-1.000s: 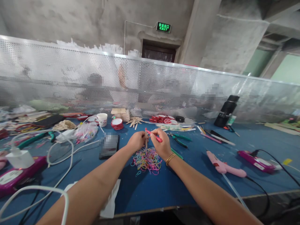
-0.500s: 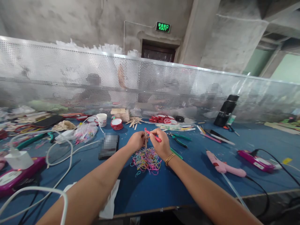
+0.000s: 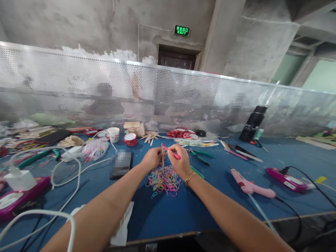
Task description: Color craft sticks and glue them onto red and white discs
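My left hand [image 3: 152, 158] is closed on a wooden craft stick [image 3: 163, 160], which stands about upright between the two hands. The stick's upper end looks red. In my right hand [image 3: 181, 161] a red marker pen [image 3: 175, 154] is pinched, its tip side turned left toward the stick. Whether pen and stick touch is too small to make out. Just below both hands lies a loose heap of colourful small plastic loops [image 3: 165, 182] on the blue table [image 3: 154, 217].
To the left are a phone [image 3: 122, 164], white cables and a power strip [image 3: 26, 196]. At the back stand a paper cup [image 3: 113, 134], red round tins [image 3: 130, 140] and a black bottle [image 3: 252, 124]. Pliers [image 3: 201, 156] and a pink glue gun [image 3: 249, 185] lie on the right.
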The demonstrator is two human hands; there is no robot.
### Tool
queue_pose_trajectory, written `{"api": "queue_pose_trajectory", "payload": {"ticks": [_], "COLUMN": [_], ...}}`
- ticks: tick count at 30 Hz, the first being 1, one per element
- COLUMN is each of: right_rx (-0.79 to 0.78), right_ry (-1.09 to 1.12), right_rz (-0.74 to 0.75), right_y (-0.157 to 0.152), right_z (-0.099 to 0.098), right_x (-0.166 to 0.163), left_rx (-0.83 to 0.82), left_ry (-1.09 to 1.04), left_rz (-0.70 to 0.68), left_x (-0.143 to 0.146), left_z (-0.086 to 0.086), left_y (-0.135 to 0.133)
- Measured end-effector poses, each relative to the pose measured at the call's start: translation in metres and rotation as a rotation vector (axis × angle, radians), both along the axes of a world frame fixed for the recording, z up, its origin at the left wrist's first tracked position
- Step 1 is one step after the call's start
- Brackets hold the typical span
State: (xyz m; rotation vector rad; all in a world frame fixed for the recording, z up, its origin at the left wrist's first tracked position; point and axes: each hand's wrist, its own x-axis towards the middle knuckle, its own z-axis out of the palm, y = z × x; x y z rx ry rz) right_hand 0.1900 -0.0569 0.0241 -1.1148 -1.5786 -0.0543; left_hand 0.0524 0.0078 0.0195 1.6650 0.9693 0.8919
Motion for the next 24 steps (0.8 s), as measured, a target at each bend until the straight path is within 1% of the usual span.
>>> {"api": "queue_pose_trajectory", "payload": {"ticks": [6,11,16,24], "right_rx": [-0.004,-0.01,-0.007,0.009], "right_ry": [0.003,-0.009,0.001,-0.006], "right_rz": [0.01,-0.012,-0.044,-0.014], "right_y": [0.0018,0.0028,0.0032,0.0007], "right_z": [-0.002,-0.0013,-0.0004,-0.0008], "right_x": [0.0,0.0005,0.0022,-0.0005], "left_rx": [0.015,0.032,0.006,0.018], "left_ry": [0.038,0.054,0.043,0.021], "left_rz": [0.035,0.034,0.018,0.025], "left_x": [0.0012,0.0004,0.0,0.0006], "left_z": [0.0033,0.0026,0.0006,0.0027], "left_y": [-0.0039,-0.0028,0.0004,-0.0017]}}
